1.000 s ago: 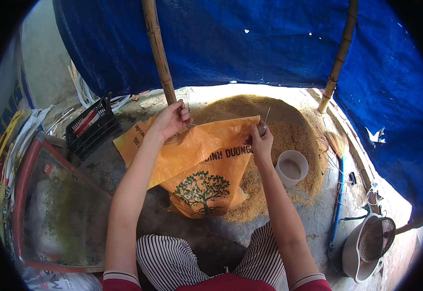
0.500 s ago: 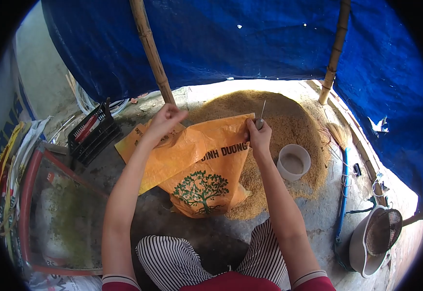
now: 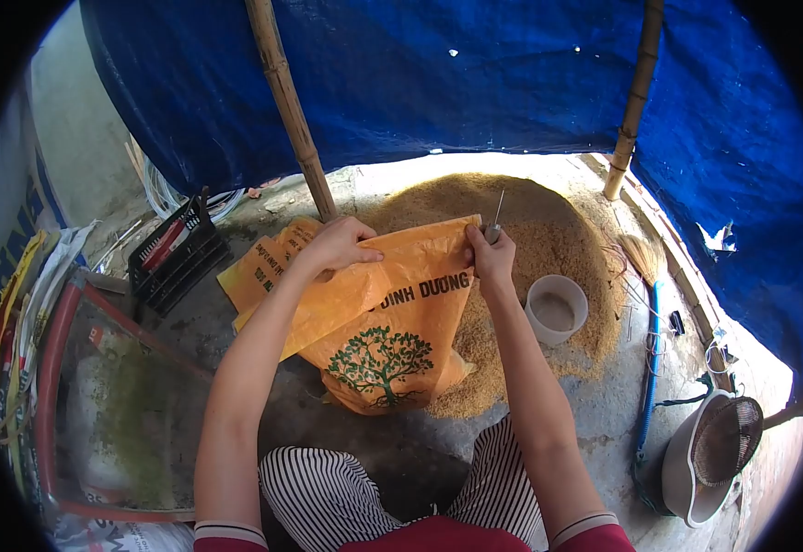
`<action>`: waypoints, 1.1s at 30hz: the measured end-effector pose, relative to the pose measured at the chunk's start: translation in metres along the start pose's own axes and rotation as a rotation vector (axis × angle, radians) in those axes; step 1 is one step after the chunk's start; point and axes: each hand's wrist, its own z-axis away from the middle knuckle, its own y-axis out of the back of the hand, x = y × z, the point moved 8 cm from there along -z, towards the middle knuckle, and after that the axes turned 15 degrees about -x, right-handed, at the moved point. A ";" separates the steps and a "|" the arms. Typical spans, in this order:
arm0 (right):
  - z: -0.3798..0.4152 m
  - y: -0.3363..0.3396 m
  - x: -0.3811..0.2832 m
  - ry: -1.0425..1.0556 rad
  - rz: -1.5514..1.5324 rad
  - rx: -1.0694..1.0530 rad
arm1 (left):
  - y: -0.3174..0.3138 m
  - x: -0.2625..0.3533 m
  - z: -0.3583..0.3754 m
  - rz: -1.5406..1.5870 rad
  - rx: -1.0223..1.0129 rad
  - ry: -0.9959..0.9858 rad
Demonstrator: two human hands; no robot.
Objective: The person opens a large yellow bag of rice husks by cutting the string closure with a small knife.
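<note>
An orange woven sack (image 3: pixel 397 308), printed with black letters and a green tree, stands upright on the floor between my knees and a grain heap. My left hand (image 3: pixel 341 247) is closed on the left part of its folded top edge, thumb on the near side. At the top right corner, my right hand (image 3: pixel 491 256) pinches the sack. The same hand holds an awl (image 3: pixel 494 234) with a grey handle and a thin metal spike pointing up. A second piece of orange sacking (image 3: pixel 259 274) shows behind my left wrist.
The heap of grain (image 3: pixel 548 230) spreads behind the sack, with a white tub (image 3: pixel 557 310) set in it. At right are a blue-handled broom (image 3: pixel 653 359) and a pale basin with a sieve (image 3: pixel 696 460). A black crate (image 3: pixel 180 253) and a red-framed screen (image 3: pixel 125 405) lie left.
My left hand has come down and right from above the sack and closed on its top edge, folding the sacking there. My right hand has stayed at the corner with the awl.
</note>
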 end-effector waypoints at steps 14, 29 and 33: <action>0.062 -0.095 -0.078 0.460 0.716 -0.324 | 0.000 0.008 0.023 0.042 0.042 -0.038; 0.038 -0.075 -0.045 0.434 0.788 -0.155 | 0.010 -0.049 0.093 -0.233 0.227 0.082; 0.037 -0.080 -0.045 0.449 0.795 -0.188 | 0.018 -0.061 0.109 -0.163 0.288 0.063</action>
